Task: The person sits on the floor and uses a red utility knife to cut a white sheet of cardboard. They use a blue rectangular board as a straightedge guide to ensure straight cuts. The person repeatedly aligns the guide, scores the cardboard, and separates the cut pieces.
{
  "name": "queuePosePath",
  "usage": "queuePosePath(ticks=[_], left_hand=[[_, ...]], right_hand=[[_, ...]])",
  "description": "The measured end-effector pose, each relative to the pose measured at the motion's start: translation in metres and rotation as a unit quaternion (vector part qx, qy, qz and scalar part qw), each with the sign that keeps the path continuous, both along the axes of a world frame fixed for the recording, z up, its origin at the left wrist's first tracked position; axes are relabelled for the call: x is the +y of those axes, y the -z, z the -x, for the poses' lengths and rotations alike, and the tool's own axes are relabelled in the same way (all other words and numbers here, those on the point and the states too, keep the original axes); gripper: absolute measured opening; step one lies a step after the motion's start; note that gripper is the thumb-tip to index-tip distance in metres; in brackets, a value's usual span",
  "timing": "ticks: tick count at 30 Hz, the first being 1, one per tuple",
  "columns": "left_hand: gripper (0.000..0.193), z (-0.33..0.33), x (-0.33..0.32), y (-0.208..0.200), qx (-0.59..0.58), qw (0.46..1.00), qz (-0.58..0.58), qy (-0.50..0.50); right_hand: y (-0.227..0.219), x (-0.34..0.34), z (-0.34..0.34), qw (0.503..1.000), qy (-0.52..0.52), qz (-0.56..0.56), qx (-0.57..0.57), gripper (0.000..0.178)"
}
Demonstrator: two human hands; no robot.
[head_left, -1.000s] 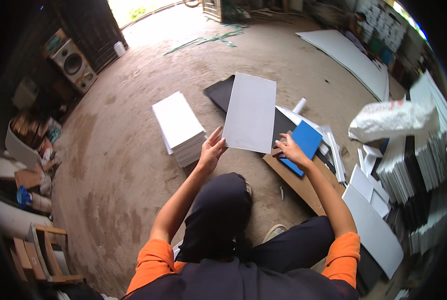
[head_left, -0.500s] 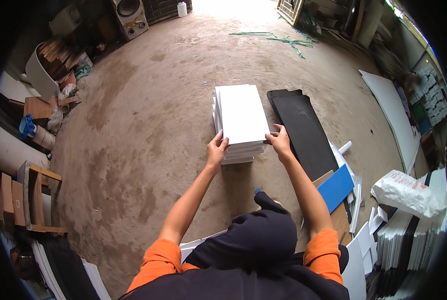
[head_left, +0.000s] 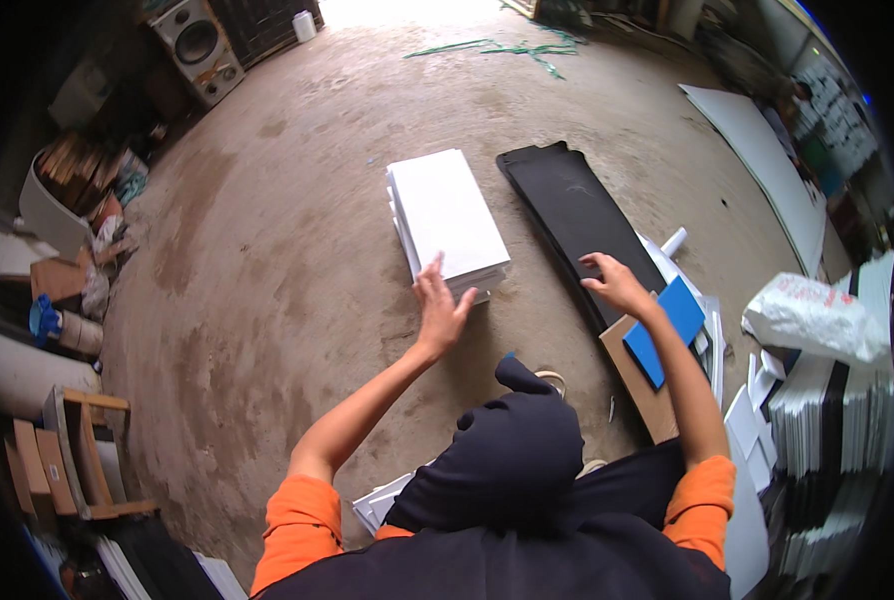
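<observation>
My left hand (head_left: 443, 314) stands at the near edge of the stack (head_left: 447, 212), fingers parted and thumb set wide, with no grip on anything. My right hand (head_left: 619, 286) is raised near the black sheet (head_left: 579, 212), fingers curved and loosely apart, holding nothing.

The stack of white boards rests on the floor (head_left: 257, 270) ahead of me, left of the black sheet and apart from it. Its top face is bare; lower boards protrude unevenly along the left side.

Beyond my right hand, the blue board (head_left: 667, 330) overlaps the brown board (head_left: 635, 378). White offcuts lie alongside. Farther right, the sack (head_left: 817, 316) is beside upright panels (head_left: 817, 425).

The floor is rough, brown-grey and stained with dark patches. Green strapping (head_left: 522, 48) trails across it near the bright doorway (head_left: 407, 8). At upper left are the speaker (head_left: 197, 42) and the white jug (head_left: 305, 26); at lower left, the wooden frame (head_left: 89, 455).

Contact between my left fingertips and the stack cannot be determined. My knee (head_left: 497, 450) covers part of the floor and some white boards. The doorway is overexposed and cut off above. A person at upper right is dim and partly hidden. The dark lens rim obscures the corners.
</observation>
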State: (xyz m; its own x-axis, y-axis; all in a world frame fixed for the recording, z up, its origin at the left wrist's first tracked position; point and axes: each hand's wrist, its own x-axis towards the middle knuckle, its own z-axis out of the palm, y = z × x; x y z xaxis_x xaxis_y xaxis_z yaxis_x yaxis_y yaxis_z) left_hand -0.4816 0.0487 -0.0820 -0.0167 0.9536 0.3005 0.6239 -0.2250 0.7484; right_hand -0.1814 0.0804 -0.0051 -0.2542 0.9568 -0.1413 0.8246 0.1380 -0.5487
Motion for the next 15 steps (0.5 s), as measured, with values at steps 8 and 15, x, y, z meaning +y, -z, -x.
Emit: queuePosePath(ticks=[8,15], left_hand=[[0.073,-0.162,-0.003,0.014,0.067,0.936,-0.006,0.347],[0.064,-0.305,-0.044,0.050,0.232,0.814,0.019,0.533]], right_hand=[[-0.064,-0.150,-0.134,0.980,0.172,0.071,-0.074,0.033],[-0.009,-0.306,-0.257,0.912,0.405,0.043,0.042,0.032]])
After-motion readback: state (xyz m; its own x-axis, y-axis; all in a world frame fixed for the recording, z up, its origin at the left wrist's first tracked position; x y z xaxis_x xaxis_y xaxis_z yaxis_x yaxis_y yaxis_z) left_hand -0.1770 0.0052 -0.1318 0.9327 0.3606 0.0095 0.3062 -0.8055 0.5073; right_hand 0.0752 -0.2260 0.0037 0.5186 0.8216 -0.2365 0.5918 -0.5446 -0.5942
